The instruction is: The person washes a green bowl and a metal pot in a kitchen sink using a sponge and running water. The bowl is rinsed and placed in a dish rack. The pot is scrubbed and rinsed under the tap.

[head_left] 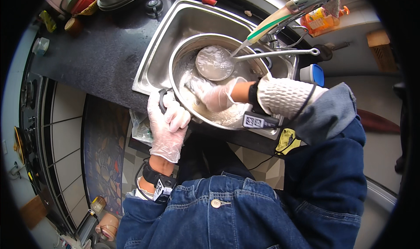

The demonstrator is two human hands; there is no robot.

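Gloved left grip (167, 122) is wrapped round the dark handle (162, 101) between eight and nine o'clock on the big metal pot (201, 41), while the right grip (215, 97) is down inside the pot, too blurry to tell if it holds anything. That pot sits in the sink (186, 21), with a round, long-handled pan (214, 63) at twelve o'clock inside. Farther off, at one o'clock, a tap (270, 27) pours water (239, 49).

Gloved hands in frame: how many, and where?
2. The left hand grips the dark handle of the large metal pot; the right hand is inside the pot, its fingertips blurred. No others visible.
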